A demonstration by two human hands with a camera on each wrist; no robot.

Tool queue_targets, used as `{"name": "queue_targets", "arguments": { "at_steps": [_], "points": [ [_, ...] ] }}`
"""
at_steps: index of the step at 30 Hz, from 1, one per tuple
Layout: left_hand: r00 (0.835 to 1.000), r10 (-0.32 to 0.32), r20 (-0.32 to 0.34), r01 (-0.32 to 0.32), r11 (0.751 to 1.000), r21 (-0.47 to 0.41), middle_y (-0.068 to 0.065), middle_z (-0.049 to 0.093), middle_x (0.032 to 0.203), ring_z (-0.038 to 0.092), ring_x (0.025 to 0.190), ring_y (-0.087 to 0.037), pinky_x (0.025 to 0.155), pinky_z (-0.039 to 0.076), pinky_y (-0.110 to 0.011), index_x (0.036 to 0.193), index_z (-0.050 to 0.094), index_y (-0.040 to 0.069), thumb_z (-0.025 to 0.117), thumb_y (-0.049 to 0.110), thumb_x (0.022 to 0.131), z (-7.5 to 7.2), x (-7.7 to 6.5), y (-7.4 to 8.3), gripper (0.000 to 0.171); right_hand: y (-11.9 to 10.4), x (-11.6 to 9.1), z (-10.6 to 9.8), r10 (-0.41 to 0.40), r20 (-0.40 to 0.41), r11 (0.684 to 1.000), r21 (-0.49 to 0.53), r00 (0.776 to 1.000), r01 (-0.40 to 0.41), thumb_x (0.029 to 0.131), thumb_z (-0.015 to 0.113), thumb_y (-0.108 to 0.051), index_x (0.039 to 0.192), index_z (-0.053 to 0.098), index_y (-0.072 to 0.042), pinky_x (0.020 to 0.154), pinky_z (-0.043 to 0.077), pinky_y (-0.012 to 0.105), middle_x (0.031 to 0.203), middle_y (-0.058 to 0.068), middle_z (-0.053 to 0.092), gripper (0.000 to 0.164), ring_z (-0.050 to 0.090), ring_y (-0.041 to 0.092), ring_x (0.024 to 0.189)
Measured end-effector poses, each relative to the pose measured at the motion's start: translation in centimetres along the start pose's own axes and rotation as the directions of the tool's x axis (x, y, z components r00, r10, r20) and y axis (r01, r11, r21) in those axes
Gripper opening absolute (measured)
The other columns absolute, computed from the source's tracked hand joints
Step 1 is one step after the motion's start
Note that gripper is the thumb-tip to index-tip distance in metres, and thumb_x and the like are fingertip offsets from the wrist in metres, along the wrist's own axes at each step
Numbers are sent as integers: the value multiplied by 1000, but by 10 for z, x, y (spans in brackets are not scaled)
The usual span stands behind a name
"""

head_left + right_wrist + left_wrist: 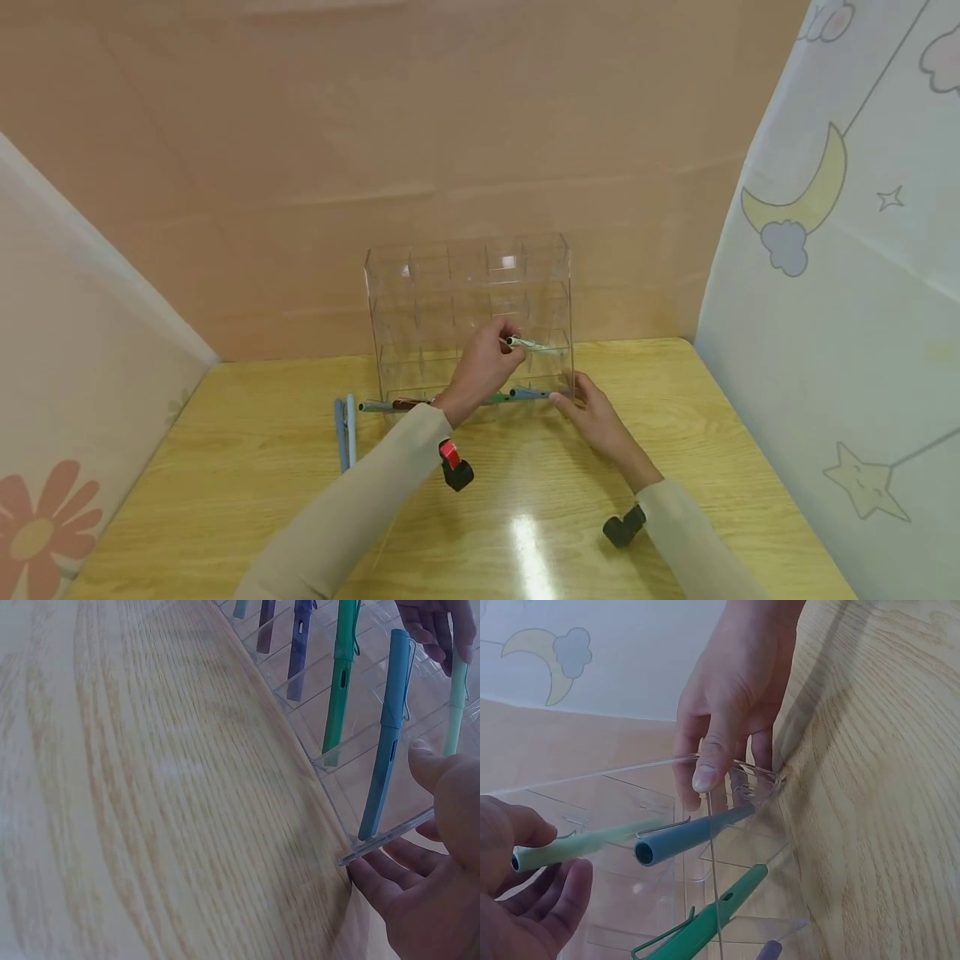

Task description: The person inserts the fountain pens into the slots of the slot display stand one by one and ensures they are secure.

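Observation:
A clear plastic rack (470, 283) with several tiers of compartments stands upright on the table. My left hand (482, 362) pinches a pale green pen (542, 347) by its capped end, in front of the rack's right side. That pen's far end reaches into a compartment above the bottom row. My right hand (450, 862) grips the rack's lower right corner, thumb in front and fingers around the side wall. In the bottom row lie a blue pen (386, 735), a green pen (340, 690), a purple pen (298, 652) and a dark maroon pen (265, 626).
Left of the rack, two blue pens (345, 433) lie side by side on the wooden table (262, 508). A grey-green pen (374, 406) is at the bottom row's left end. Behind rises an orange-brown backdrop (300, 167); printed sheets (817, 333) flank the table.

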State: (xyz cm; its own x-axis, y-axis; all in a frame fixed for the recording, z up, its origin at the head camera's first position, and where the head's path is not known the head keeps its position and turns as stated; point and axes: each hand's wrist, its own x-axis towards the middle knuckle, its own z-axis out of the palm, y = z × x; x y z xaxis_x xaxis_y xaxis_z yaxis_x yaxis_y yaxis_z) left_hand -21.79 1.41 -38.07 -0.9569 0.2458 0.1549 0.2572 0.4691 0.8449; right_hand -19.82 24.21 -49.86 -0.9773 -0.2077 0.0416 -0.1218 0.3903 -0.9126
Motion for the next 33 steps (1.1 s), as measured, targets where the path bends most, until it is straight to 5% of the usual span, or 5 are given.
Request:
{"name": "queue_targets", "arguments": {
  "at_steps": [16, 23, 33],
  "points": [
    [999, -11, 35, 11, 1000, 18, -11, 63, 135, 69, 100, -22, 77, 60, -34, 137, 59, 9, 66, 19, 106, -9, -7, -2, 33, -1, 1, 2, 9, 14, 1000, -5, 1000, -9, 111, 57, -41, 162, 31, 2, 124, 34, 68, 168, 27, 38, 71, 38, 51, 155],
    [998, -67, 15, 67, 996, -65, -7, 57, 144, 68, 100, -20, 76, 59, -33, 143, 55, 13, 68, 24, 105, -27, -18, 1, 42, -1, 1, 1, 12, 12, 1000, -2, 1000, -12, 111, 58, -41, 163, 31, 1, 124, 36, 66, 168, 26, 39, 72, 40, 50, 154],
    [997, -59, -53, 51, 990, -134, -8, 62, 136, 69, 91, -19, 77, 60, -35, 141, 56, 12, 69, 21, 104, -54, -32, -1, 40, 2, 2, -1, 13, 0, 1000, -24, 1000, -13, 112, 57, -38, 163, 33, 0, 123, 37, 66, 167, 26, 40, 68, 42, 49, 153]
  ]
}}
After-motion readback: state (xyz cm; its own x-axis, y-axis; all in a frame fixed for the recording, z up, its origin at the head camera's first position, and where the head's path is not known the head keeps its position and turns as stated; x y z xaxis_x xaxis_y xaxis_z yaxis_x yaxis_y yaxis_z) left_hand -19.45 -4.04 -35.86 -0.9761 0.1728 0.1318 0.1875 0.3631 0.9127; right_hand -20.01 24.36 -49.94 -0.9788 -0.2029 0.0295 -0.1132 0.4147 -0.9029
